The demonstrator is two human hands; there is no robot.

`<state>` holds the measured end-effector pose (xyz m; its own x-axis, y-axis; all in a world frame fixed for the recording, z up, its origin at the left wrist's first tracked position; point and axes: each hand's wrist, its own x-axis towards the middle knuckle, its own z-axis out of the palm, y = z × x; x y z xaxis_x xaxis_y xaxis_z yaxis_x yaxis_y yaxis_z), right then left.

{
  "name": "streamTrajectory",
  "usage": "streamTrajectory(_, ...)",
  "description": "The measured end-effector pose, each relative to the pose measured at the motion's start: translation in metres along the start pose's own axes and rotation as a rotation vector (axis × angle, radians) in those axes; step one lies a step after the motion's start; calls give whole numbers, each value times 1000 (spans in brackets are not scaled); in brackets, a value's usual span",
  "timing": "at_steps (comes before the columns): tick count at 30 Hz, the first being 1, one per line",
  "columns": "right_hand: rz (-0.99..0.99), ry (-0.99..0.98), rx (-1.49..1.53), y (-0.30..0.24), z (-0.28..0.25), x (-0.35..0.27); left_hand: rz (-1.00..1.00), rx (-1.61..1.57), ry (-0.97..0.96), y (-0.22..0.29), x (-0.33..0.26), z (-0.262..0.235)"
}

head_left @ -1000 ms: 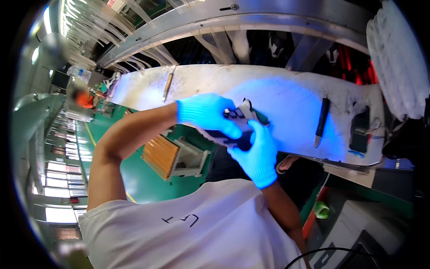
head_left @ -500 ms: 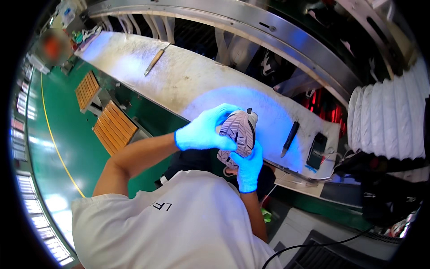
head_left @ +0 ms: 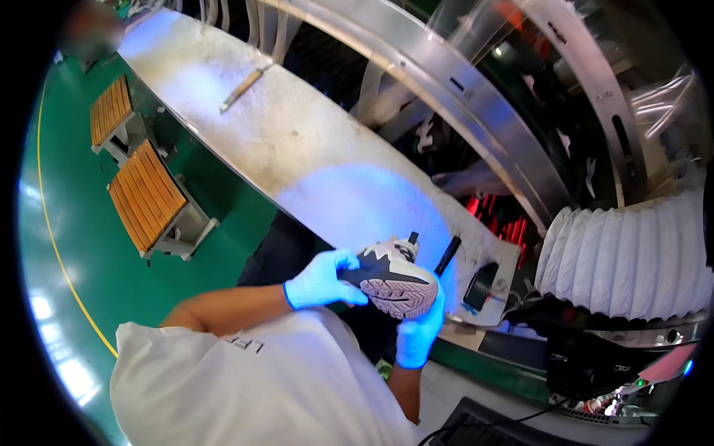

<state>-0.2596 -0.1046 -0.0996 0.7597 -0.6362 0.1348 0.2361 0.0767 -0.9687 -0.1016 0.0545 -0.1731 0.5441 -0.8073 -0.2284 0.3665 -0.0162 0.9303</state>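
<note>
Blue-gloved left hand (head_left: pixel 321 280) and right hand (head_left: pixel 419 336) clamp a ridged-soled grey shoe (head_left: pixel 390 276).

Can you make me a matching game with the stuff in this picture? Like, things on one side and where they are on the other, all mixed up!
Things:
1. shoe
2. black marker
3. wooden platforms
4. long stick tool

Places:
A. on the green floor, beside the bench
B. far up the white bench, lying alone
C. held between the left hand and right hand, sole showing
D. on the bench just behind the shoe

Right pairs: 1-C, 2-D, 3-A, 4-B
</note>
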Motion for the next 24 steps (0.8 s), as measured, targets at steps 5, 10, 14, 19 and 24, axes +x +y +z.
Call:
streamTrajectory(5, 31, -45, -241, -28, 42, 17, 92, 292, -3, 11, -6, -17)
streamTrajectory(10, -289, -94, -572, -14, 74, 16, 454, 317, -21, 34, -7, -26)
streamTrajectory(14, -497, -183, -625, -2, 87, 24, 601, 337, -87, 80, -17, -37)
streamTrajectory(19, -659, -145, -531, 28, 80, 20, 845, 427, -91, 94, -20, -33)
streamTrajectory(24, -359, -354, -522, -21, 58, 32, 1005, 543, -249, 99, 20, -34)
